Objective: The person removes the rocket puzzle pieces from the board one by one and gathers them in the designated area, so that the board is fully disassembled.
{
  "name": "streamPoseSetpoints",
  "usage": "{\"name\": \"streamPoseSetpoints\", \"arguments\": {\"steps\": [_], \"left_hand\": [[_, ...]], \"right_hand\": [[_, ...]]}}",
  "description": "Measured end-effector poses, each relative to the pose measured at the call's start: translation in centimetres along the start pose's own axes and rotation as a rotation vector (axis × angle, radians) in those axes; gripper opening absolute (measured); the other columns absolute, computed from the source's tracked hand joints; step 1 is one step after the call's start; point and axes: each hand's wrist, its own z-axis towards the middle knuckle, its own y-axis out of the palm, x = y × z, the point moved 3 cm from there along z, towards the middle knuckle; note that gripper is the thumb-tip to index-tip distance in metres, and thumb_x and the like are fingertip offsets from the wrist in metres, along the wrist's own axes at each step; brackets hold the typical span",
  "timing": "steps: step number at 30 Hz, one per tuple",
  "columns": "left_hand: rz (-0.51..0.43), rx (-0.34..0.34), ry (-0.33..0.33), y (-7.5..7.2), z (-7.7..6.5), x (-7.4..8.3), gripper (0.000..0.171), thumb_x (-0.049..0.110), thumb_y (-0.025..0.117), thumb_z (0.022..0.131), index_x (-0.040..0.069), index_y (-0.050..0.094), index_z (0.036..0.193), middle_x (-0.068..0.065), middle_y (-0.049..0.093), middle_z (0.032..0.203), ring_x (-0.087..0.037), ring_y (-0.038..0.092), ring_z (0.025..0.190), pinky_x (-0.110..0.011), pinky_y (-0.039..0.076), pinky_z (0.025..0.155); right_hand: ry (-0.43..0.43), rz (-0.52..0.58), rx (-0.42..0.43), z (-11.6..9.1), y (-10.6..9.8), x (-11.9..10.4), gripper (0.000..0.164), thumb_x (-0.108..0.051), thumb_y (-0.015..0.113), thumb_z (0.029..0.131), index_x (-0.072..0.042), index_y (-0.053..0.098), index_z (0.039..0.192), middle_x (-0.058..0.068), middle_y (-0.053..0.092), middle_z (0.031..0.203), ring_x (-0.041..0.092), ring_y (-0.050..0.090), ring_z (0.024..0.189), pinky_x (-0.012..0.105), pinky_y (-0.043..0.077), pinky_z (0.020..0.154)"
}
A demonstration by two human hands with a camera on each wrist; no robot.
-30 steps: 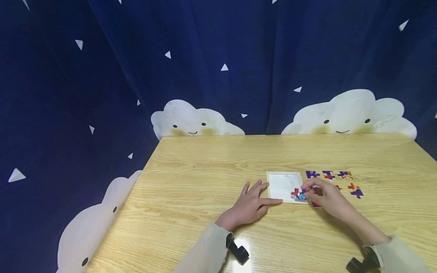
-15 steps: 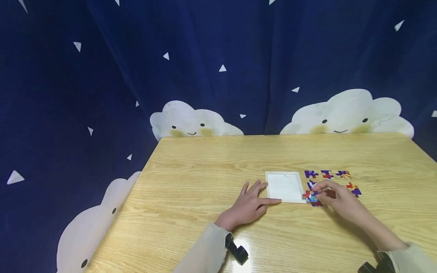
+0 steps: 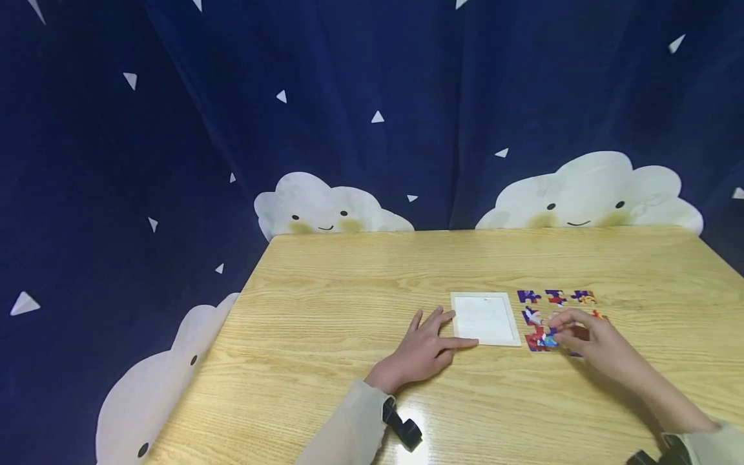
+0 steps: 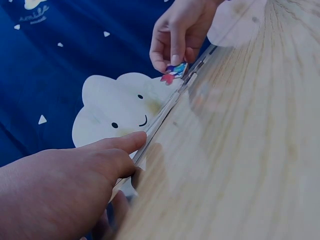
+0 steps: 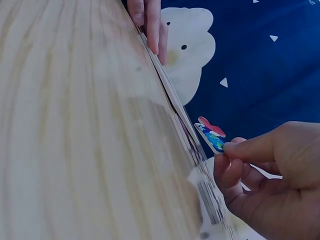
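Observation:
A white square puzzle tray [image 3: 485, 320] lies flat on the table. My left hand [image 3: 420, 352] rests at its lower left, with extended fingers touching the left side and the near edge. Between thumb and fingers, my right hand [image 3: 595, 339] pinches a red and blue jigsaw piece [image 5: 211, 136], lifted off the table in the right wrist view. Seen from the head, this hand hovers right of the tray over loose jigsaw pieces, hiding some of them. The left wrist view also shows the held piece [image 4: 175, 73], tilted, above the table.
Several colourful jigsaw pieces lie right of the tray, among them a purple piece [image 3: 527, 296] and an orange and purple piece [image 3: 584, 297] in the far row. The wooden table [image 3: 325, 290] ends at a dark blue curtain [image 3: 349, 58] with cloud prints.
My right hand has carried the pinched jigsaw piece rightward, from over the tray's lower right corner to above the loose pieces. My left hand has stayed on the tray.

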Motion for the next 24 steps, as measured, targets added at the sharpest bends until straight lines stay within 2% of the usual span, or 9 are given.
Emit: {"name": "streamPoseSetpoints", "arguments": {"steps": [4, 10, 16, 24], "left_hand": [[-0.001, -0.002, 0.000, 0.0, 0.0, 0.0, 0.041, 0.026, 0.041, 0.104, 0.050, 0.052, 0.135, -0.006, 0.029, 0.161, -0.029, 0.020, 0.153, -0.060, 0.016, 0.121], [0.000, 0.001, 0.000, 0.0, 0.0, 0.0, 0.041, 0.027, 0.041, 0.104, 0.050, 0.052, 0.135, -0.007, 0.030, 0.161, -0.029, 0.020, 0.153, -0.060, 0.017, 0.121], [-0.001, -0.001, -0.006, 0.0, 0.0, 0.0, 0.040, 0.027, 0.041, 0.104, 0.050, 0.052, 0.135, -0.006, 0.030, 0.161, -0.029, 0.020, 0.153, -0.060, 0.017, 0.121], [0.016, -0.002, 0.004, 0.0, 0.0, 0.0, 0.040, 0.027, 0.040, 0.104, 0.050, 0.052, 0.136, -0.006, 0.030, 0.161, -0.029, 0.021, 0.153, -0.060, 0.018, 0.121]], "right_hand": [[0.000, 0.008, -0.003, -0.4, -0.6, 0.5, 0.016, 0.002, 0.061, 0.092, 0.002, 0.062, 0.108, -0.011, 0.063, 0.092, -0.007, 0.061, 0.079, 0.020, 0.057, 0.065], [0.031, -0.070, 0.033, -1.2, -1.6, 1.2, 0.016, -0.005, 0.064, 0.093, -0.004, 0.064, 0.108, -0.021, 0.062, 0.094, -0.012, 0.057, 0.082, 0.017, 0.052, 0.066], [0.003, -0.058, 0.073, -1.8, -2.5, 2.2, 0.015, -0.001, 0.065, 0.091, 0.000, 0.064, 0.105, -0.029, 0.058, 0.096, -0.021, 0.052, 0.089, 0.007, 0.049, 0.070], [0.087, -0.081, 0.038, -2.8, -3.7, 3.6, 0.019, -0.011, 0.063, 0.095, 0.000, 0.063, 0.110, -0.034, 0.056, 0.096, -0.024, 0.049, 0.090, 0.006, 0.048, 0.070]]}}
